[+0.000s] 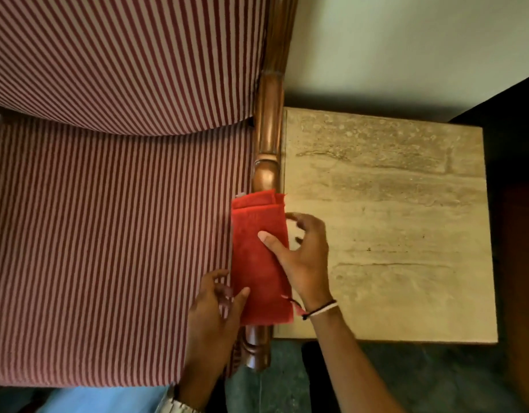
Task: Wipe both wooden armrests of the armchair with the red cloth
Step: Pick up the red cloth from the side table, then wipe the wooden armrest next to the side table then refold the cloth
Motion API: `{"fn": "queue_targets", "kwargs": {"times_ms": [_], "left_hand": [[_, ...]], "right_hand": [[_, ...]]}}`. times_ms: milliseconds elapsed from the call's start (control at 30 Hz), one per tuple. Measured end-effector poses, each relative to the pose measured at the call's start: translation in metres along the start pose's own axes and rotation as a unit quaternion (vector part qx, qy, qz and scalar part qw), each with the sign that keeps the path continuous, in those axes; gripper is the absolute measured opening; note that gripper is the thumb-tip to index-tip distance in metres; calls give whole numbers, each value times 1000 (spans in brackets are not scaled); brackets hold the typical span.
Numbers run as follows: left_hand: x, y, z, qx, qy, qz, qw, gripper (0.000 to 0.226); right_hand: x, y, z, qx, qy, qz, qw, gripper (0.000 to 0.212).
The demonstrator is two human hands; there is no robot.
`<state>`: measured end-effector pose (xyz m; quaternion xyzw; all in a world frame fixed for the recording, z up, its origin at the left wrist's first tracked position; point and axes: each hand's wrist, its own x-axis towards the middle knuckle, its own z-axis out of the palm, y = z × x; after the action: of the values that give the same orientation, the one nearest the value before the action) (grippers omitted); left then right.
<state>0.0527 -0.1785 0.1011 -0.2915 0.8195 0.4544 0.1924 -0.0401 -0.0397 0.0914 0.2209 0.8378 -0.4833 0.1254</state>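
Observation:
The folded red cloth (258, 260) lies draped over the front half of the armchair's right wooden armrest (267, 129). My right hand (302, 257) rests on the cloth's right side, thumb pressed on top and fingers curled down over the outer edge. At the cloth's lower left edge my left hand (215, 305) touches it with the thumb, fingers spread against the seat side. The armrest's carved front end (257, 350) pokes out below the cloth. The other armrest is out of view.
The red-and-white striped seat cushion (108, 248) and backrest (123, 55) fill the left. A square stone-topped side table (391, 219) stands tight against the armrest's right side. A pale wall is behind, dark furniture at far right, dark floor below.

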Motion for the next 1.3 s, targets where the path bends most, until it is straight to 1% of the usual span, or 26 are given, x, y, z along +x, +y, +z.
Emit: {"fn": "queue_targets", "kwargs": {"times_ms": [33,67,133,167,200,233,300,367,400,467,533,667,733,800,867,967,1033,1100,1167,1233,1300], "left_hand": [[0,-7,-3,12,-6,21,1000,45],[2,-15,-6,33,-3,48,998,51],[16,-34,-20,93,14,121,988,56],[27,-42,-25,130,29,164,977,55],[41,-46,-28,171,44,206,963,54],[57,-54,-28,219,54,236,945,53],[93,-68,-23,320,53,268,907,55],[126,-89,-15,378,33,284,881,59],[139,-102,-10,387,30,297,872,61],[158,-129,3,388,52,325,861,63],[169,-146,13,385,88,344,852,64],[174,-152,16,389,115,360,840,66],[173,-152,16,398,120,364,833,65],[171,-149,15,404,123,363,831,64],[168,-146,13,402,121,357,834,64],[166,-143,10,402,106,356,837,63],[167,-142,10,402,103,352,839,63],[167,-142,11,398,100,353,841,63],[168,-140,10,400,108,356,838,63],[167,-140,11,400,113,357,836,62],[167,-142,12,400,116,357,836,62]], "right_hand": [[-7,0,2,-48,44,-44,997,62],[-14,-1,4,-87,87,-96,988,64],[-30,-6,21,-146,154,-203,956,58],[-38,-8,32,-177,157,-247,940,57],[-44,-10,44,-215,142,-277,926,57],[-49,-10,57,-261,115,-287,914,59],[-54,-1,74,-378,68,-261,886,64],[-55,11,80,-458,57,-240,854,70],[-54,17,80,-468,60,-241,848,73],[-50,23,85,-463,74,-241,850,75],[-43,22,89,-444,93,-239,858,70],[1,-5,86,-390,100,-230,886,63],[39,-27,85,-389,116,-219,887,61],[54,-34,87,-400,132,-216,881,61],[25,-17,88,-390,124,-223,885,61],[-58,22,88,-400,88,-192,892,66],[-71,33,89,-406,93,-186,890,67],[-38,16,89,-391,105,-188,895,65],[20,-17,90,-361,121,-220,898,62],[72,-47,86,-358,140,-217,898,60],[80,-47,88,-356,146,-208,899,60]]}}
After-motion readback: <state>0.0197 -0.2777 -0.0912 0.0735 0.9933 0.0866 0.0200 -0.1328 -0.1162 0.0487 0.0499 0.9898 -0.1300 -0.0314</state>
